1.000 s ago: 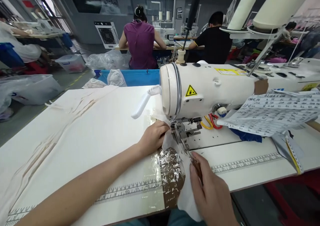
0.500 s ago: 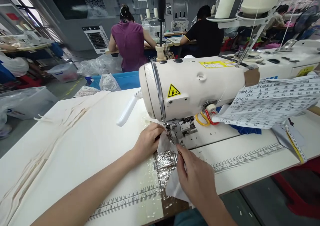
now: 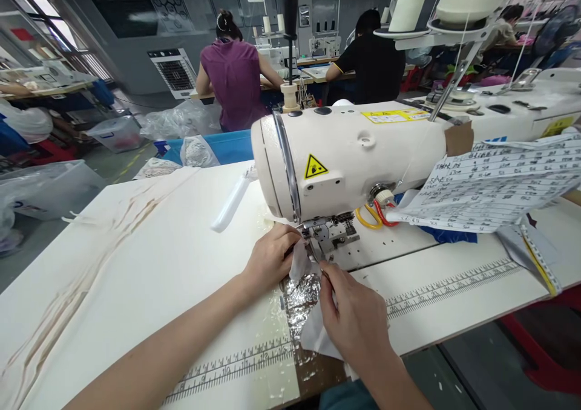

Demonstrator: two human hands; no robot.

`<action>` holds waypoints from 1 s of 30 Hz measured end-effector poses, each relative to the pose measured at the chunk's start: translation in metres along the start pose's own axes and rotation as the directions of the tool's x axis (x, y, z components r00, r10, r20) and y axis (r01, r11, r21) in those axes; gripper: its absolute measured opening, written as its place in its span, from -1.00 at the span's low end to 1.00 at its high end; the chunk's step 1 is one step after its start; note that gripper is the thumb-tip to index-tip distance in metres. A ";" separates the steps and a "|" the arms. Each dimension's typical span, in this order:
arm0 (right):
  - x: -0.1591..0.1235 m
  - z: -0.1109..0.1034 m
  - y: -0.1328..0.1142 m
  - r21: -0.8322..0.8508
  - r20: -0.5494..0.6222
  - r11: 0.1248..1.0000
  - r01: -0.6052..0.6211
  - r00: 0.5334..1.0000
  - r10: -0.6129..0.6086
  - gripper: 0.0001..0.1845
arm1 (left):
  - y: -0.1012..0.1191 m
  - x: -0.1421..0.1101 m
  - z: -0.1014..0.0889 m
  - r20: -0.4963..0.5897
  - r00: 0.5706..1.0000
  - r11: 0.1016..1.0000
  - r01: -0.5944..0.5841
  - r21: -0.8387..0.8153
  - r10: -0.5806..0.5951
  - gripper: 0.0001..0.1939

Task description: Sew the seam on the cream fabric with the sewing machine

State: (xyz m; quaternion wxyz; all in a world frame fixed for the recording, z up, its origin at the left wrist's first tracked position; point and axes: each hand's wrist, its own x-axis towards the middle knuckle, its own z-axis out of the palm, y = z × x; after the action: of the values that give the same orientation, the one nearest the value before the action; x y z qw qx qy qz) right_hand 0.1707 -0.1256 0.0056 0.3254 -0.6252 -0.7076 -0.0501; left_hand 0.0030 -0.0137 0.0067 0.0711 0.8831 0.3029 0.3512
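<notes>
A cream sewing machine [image 3: 363, 150] stands on the white table [image 3: 158, 259]. A small piece of white fabric [image 3: 300, 266] lies under its presser foot [image 3: 318, 240] and trails toward the table's front edge. My left hand [image 3: 271, 257] rests with curled fingers on the fabric just left of the foot and pinches its edge. My right hand [image 3: 354, 319] is closed in a pinch on a thin metal tool [image 3: 315, 257] whose tip points at the foot. The fabric's lower end is under this hand.
Crinkled shiny tape [image 3: 303, 295] covers the table in front of the needle. A printed paper sheet [image 3: 494, 183] hangs on the machine's right; red and yellow scissor handles [image 3: 374, 215] lie behind the foot. Two people [image 3: 236, 74] sit at machines beyond. Ruler marks [image 3: 449, 286] run along the front edge.
My right hand has moved up from the table's front edge to just below the presser foot, carrying the tool. The view shifted right and steadied. My left hand stays at the foot.
</notes>
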 end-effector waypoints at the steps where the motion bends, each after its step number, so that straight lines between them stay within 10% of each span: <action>1: 0.001 0.000 0.000 0.000 -0.004 1.000 0.004 1.000 -0.004 -0.71 | 0.001 0.001 0.000 0.002 1.000 1.000 0.000 0.011 0.000 -0.90; 14: -0.002 0.006 0.000 0.013 -0.026 0.999 -0.041 0.999 0.042 -0.79 | 0.001 0.004 -0.003 0.038 0.988 0.980 0.152 -0.128 -0.148 -0.85; 22: 0.003 0.004 -0.002 -0.055 -0.013 0.998 -0.010 1.000 0.009 -0.75 | 0.000 0.005 -0.001 -0.056 0.993 0.994 -0.106 -0.014 0.105 -0.89; 30: -0.026 -0.016 0.003 0.047 -0.030 0.998 0.039 0.999 -0.038 -0.74 | 0.009 0.001 -0.017 0.186 0.964 0.975 -0.205 0.082 0.187 -0.83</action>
State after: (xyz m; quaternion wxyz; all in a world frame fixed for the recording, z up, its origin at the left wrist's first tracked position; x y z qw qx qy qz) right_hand 0.1797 -0.1543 0.0038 0.3493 -0.6027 -0.7158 -0.0485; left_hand -0.0032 -0.0222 0.0226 0.0179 0.9390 0.2236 0.2607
